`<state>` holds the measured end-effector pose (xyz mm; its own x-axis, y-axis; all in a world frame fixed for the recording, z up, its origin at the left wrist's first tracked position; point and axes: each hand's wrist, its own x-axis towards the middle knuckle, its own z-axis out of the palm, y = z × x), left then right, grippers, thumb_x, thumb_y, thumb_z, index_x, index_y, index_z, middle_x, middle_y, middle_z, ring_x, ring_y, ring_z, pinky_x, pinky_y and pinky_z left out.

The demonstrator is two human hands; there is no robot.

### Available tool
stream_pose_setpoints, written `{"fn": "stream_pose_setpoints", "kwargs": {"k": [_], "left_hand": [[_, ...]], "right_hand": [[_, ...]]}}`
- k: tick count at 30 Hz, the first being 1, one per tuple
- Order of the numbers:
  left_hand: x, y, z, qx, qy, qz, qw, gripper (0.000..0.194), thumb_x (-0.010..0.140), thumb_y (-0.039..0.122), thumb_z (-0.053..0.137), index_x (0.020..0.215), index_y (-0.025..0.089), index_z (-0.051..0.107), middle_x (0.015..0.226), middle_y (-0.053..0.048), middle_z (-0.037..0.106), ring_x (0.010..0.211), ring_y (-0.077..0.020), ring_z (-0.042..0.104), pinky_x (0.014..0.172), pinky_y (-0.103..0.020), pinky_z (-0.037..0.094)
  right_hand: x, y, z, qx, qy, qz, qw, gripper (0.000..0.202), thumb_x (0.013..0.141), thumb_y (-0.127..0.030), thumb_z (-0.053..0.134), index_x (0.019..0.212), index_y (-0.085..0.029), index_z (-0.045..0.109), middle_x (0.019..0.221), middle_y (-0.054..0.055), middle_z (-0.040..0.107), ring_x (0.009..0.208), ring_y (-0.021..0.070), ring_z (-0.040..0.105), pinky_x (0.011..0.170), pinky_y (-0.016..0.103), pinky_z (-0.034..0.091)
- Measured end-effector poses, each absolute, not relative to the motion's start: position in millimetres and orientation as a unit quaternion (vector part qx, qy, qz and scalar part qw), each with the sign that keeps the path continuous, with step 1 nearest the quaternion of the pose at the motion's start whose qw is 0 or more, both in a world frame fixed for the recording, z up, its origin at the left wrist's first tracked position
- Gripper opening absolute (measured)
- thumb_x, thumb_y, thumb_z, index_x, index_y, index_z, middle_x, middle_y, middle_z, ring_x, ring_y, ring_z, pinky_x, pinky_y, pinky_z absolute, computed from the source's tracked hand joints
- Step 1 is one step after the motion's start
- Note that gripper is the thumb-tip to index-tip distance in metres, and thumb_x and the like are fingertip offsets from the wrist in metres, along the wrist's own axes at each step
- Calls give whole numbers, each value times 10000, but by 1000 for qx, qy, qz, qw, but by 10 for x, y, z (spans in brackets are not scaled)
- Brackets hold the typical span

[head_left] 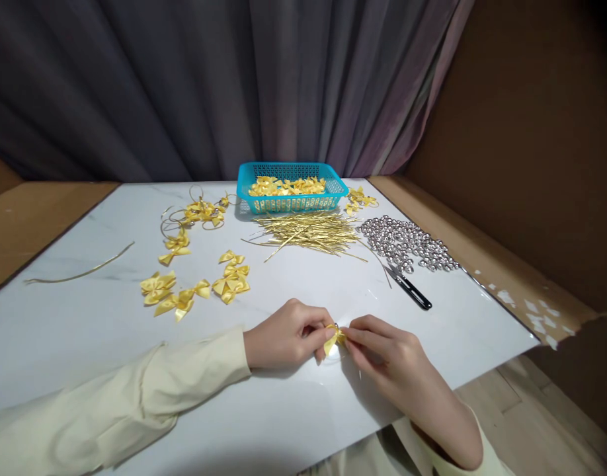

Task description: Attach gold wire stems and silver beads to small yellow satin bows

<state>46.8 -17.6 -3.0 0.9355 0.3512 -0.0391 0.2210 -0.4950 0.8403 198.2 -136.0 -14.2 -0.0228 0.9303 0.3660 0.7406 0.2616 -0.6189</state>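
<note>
Near the table's front edge, a yellow ribbon bow [334, 340] is pinched from both sides. My left hand [294, 335] grips its left side between thumb and fingers. On the other side, my right hand [387, 350] has its thumb and fingertips closed on the bow. A small shiny silver bead [336, 326] shows at the top of the bow, and a thin cord seems to loop below it. My fingertips partly hide how bead, cord and bow are joined.
A blue basket [298, 206] of yellow bows stands at the back. Before it lie gold cords [311, 233], with silver beads [407, 241] and black-handled thread snips [408, 287] to the right. Loose bows [182, 301], corded bows [202, 211] and one cord [80, 272] lie left.
</note>
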Motion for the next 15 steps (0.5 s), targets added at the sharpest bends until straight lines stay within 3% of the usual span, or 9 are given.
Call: {"fn": "stream_pose_setpoints", "kwargs": {"k": [15], "left_hand": [[470, -171, -29, 859, 164, 65, 481, 228, 857, 217, 436, 800, 94, 619, 590, -46, 677, 514, -92, 567, 504, -168, 402]], "right_hand": [[1985, -1339, -145, -594, -678, 169, 399, 223, 823, -122, 459, 867, -171, 672, 826, 74, 647, 627, 143, 623, 548, 250, 516]]}}
